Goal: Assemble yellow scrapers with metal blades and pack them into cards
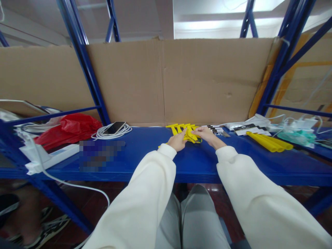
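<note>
Near the back middle of the blue shelf (145,155), my left hand (177,140) is closed on a yellow piece (191,136). My right hand (206,135) is at the right side of the same piece, its fingers pinched together at the upper edge. What exactly the right fingertips grip is too small to make out. Several yellow T-shaped parts (174,130) lie in a row just behind my left hand, against the cardboard. Black-and-white slim items (214,129) lie beyond my right hand.
Yellow tubes (269,141) and white packets (250,129) lie to the right. On the left are a phone (115,127) on a coiled white cable (127,130), a red bag (75,128) and a white power strip (62,154). Cardboard (163,83) stands behind. A person's foot (49,230) shows lower left.
</note>
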